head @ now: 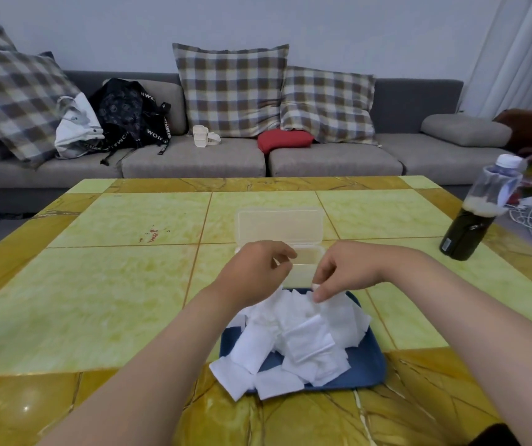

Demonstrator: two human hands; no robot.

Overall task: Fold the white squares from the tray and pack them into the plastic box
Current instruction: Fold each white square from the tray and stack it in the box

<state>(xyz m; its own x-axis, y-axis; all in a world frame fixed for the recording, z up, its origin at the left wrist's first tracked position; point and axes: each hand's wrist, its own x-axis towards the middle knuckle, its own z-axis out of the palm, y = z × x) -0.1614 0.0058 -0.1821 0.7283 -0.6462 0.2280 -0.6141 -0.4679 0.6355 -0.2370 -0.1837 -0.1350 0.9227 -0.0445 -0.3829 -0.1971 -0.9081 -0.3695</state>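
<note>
A blue tray [372, 368] lies on the table near me, heaped with several white squares [300, 336]; some hang over its front left edge. Just behind it stands the clear plastic box [306, 259] with its lid [279, 225] raised upright. My right hand [345, 268] pinches the top edge of a white square at the far side of the pile. My left hand [255, 270] hovers over the tray's far left corner with its fingers curled; I cannot tell whether it holds anything.
The yellow-green tiled table [113, 284] stretches wide to the left. A dark bottle [473, 220] stands at the right edge. Behind the table a grey sofa [193, 156] carries plaid cushions, a black bag and a red pillow.
</note>
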